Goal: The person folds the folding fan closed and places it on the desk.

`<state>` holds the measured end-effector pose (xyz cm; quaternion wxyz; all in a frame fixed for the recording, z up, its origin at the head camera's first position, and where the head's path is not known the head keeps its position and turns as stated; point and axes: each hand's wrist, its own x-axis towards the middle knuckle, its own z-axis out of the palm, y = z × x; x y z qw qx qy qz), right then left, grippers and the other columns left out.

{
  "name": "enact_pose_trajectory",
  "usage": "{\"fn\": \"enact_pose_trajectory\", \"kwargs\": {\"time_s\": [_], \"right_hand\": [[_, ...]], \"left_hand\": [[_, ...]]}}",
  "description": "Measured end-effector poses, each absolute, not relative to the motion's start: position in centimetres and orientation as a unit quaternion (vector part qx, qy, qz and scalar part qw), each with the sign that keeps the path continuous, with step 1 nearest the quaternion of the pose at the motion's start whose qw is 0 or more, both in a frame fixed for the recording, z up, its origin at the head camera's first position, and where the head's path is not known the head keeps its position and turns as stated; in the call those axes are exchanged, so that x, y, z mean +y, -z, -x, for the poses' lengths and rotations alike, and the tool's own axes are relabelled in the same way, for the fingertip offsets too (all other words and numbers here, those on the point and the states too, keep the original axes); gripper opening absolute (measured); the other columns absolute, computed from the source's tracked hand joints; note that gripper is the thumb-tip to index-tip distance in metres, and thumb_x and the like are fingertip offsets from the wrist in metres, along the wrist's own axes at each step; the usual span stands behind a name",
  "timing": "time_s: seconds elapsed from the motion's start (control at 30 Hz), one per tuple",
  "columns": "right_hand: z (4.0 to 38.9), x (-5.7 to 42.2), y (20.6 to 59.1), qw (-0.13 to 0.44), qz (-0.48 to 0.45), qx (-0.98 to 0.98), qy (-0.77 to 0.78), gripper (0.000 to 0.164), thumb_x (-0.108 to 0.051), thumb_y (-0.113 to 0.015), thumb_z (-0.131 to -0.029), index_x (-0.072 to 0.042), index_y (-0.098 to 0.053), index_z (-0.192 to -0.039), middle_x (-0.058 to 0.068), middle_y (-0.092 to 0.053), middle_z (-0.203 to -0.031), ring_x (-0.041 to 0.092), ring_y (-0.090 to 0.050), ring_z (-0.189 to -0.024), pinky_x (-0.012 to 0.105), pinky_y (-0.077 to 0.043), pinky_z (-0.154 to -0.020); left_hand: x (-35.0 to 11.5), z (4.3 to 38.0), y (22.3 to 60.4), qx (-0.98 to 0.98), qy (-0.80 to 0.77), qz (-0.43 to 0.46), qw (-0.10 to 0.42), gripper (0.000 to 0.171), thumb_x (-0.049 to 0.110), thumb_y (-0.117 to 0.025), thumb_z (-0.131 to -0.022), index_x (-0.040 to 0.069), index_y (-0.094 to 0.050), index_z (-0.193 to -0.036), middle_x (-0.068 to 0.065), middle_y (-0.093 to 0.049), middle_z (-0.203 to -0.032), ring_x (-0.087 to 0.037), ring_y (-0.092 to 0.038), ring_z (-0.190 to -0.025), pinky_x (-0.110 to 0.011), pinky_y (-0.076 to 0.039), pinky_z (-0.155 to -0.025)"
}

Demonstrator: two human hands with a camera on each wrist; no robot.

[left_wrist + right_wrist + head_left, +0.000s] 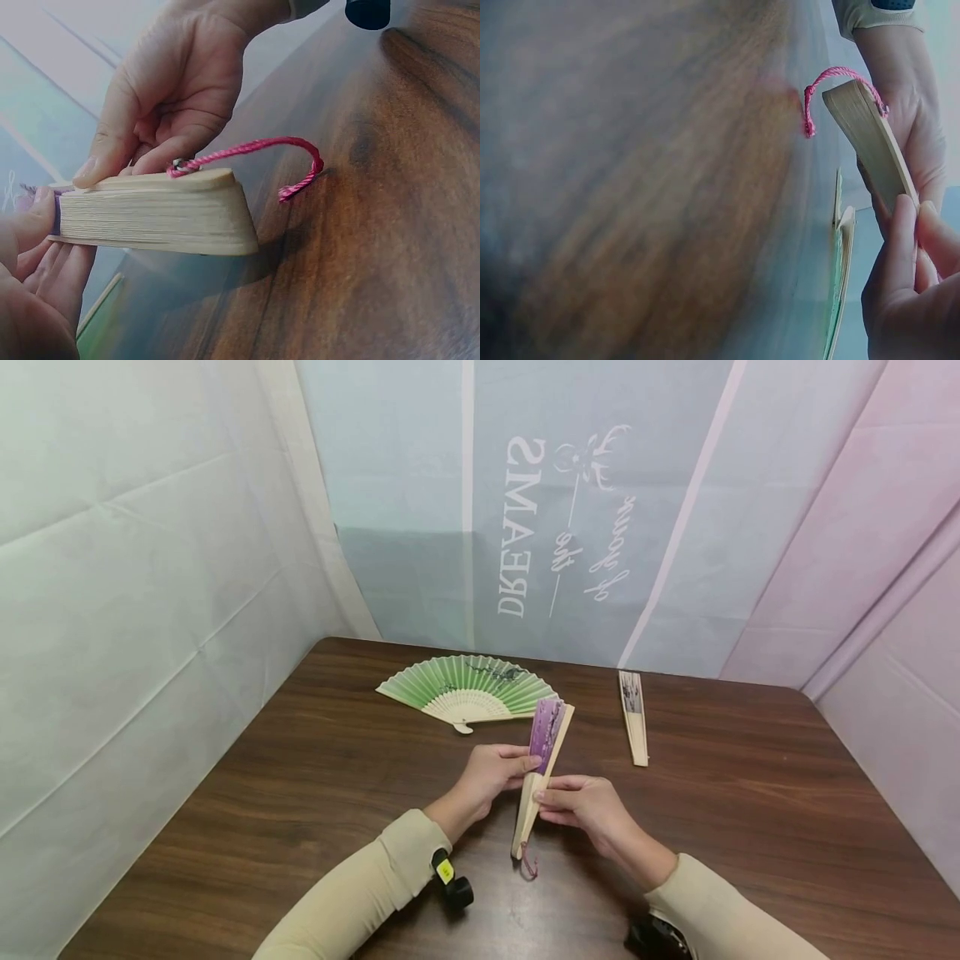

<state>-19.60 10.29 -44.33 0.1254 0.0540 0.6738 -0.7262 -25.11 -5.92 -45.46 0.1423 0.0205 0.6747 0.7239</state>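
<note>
A purple folding fan (545,739) with pale wooden ribs is held between both hands above the table, nearly folded, its outer rib angled slightly away from the rest. My left hand (491,774) grips it from the left, thumb across the front where purple cloth meets wood. From the right, my right hand (588,810) pinches the outer rib between thumb and fingers. A pink twisted cord (259,146) hangs in a loop from the fan's pivot end. In the right wrist view, the stacked ribs (870,139) show edge-on.
Behind the hands a green folding fan (480,685) lies spread open on the dark wooden table (337,760). Toward the back right lies a folded fan (634,718) with a dark print on pale cloth. Printed fabric (420,502) hangs along the table's far edge.
</note>
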Motion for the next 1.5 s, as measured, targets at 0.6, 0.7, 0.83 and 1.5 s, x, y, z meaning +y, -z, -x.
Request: {"fn": "enact_pose_trajectory", "kwargs": {"time_s": [0.6, 0.7, 0.83, 1.5], "right_hand": [[19.62, 10.19, 44.31, 0.110, -0.052, 0.683, 0.720, 0.035, 0.005, -0.068, -0.089, 0.023, -0.059, -0.117, 0.009, -0.076, -0.087, 0.013, -0.073, -0.075, 0.028, -0.065, -0.073], [19.65, 10.16, 44.31, 0.110, -0.053, 0.685, 0.718, 0.035, 0.005, -0.068, -0.088, 0.023, -0.059, -0.117, 0.010, -0.076, -0.088, 0.013, -0.073, -0.074, 0.028, -0.065, -0.072], [19.69, 10.13, 44.29, 0.113, -0.055, 0.687, 0.716, 0.036, 0.005, -0.068, -0.088, 0.022, -0.059, -0.118, 0.010, -0.076, -0.088, 0.013, -0.073, -0.073, 0.028, -0.065, -0.072], [19.76, 9.80, 43.79, 0.106, -0.075, 0.694, 0.708, 0.036, 0.001, -0.070, -0.088, 0.018, -0.062, -0.118, 0.011, -0.077, -0.092, 0.014, -0.073, -0.079, 0.032, -0.065, -0.076]], "left_hand": [[-5.86, 25.27, 45.65, 0.679, -0.721, -0.008, 0.136, 0.032, 0.015, -0.078, -0.087, -0.004, -0.072, -0.113, -0.018, -0.074, -0.110, -0.015, -0.073, -0.090, -0.032, -0.064, -0.082], [-5.85, 25.18, 45.72, 0.680, -0.720, -0.005, 0.135, 0.033, 0.015, -0.078, -0.087, -0.004, -0.072, -0.113, -0.018, -0.074, -0.110, -0.014, -0.072, -0.089, -0.031, -0.064, -0.081], [-5.81, 25.11, 45.79, 0.682, -0.720, -0.002, 0.133, 0.032, 0.014, -0.078, -0.086, -0.004, -0.072, -0.112, -0.017, -0.075, -0.109, -0.013, -0.072, -0.086, -0.029, -0.064, -0.078], [-5.64, 25.16, 45.39, 0.683, -0.720, 0.007, 0.125, 0.034, 0.017, -0.080, -0.084, -0.002, -0.073, -0.113, -0.016, -0.075, -0.108, -0.013, -0.072, -0.090, -0.029, -0.064, -0.078]]}}
